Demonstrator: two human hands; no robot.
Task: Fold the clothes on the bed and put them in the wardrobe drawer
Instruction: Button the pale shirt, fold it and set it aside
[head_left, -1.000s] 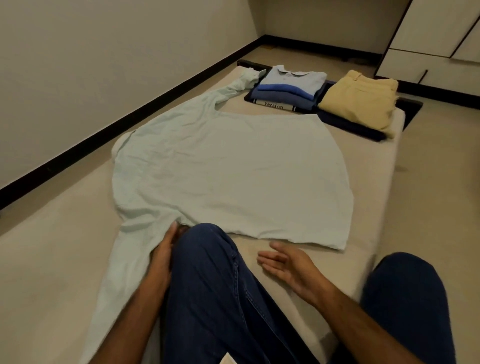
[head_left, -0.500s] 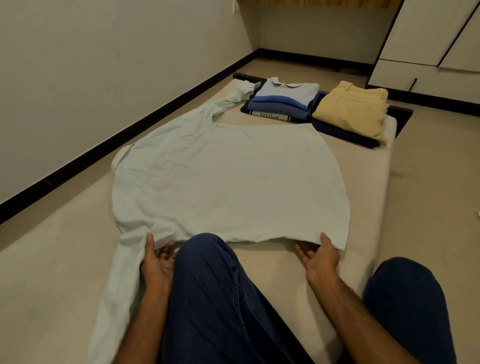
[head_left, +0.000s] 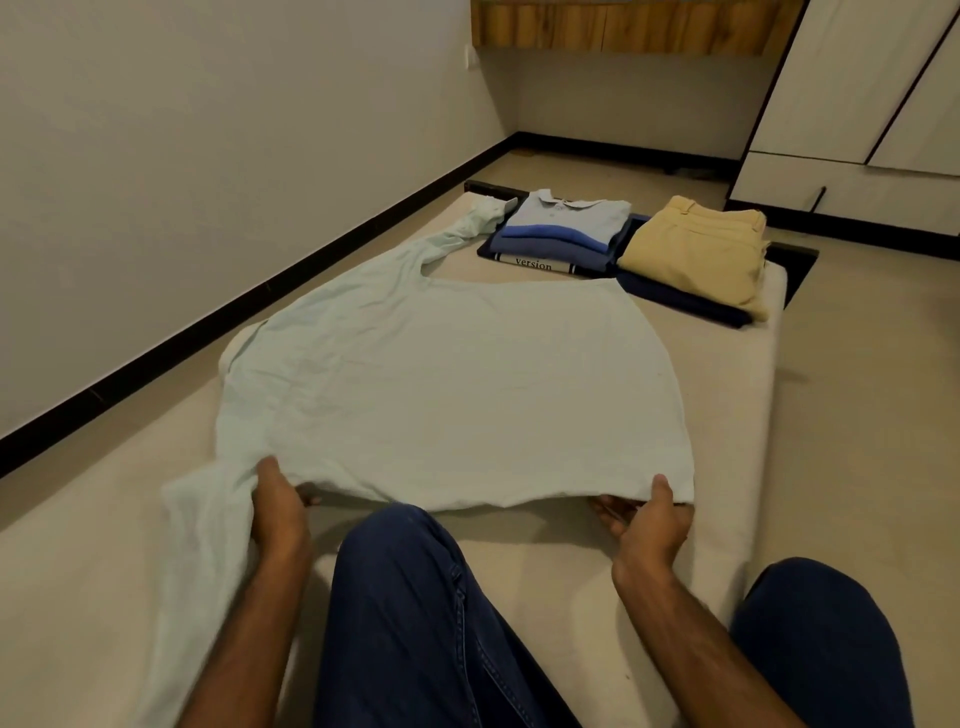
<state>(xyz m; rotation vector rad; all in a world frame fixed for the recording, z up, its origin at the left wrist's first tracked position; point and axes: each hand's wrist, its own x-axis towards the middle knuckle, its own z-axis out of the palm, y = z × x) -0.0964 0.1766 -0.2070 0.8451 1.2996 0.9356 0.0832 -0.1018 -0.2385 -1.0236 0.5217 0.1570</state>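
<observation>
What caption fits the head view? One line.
Both hands, left and right, grip the pale shirt's near edge.

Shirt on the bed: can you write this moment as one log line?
step: folding | left hand: grips pale green shirt near edge | right hand: grips near edge | folded piles: far end

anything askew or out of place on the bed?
Mildly. The pale green shirt lies flat, but its near sleeve trails off the mattress edge onto the floor, and the far sleeve touches the folded shirt stack. Nothing spilled or damaged.
</observation>
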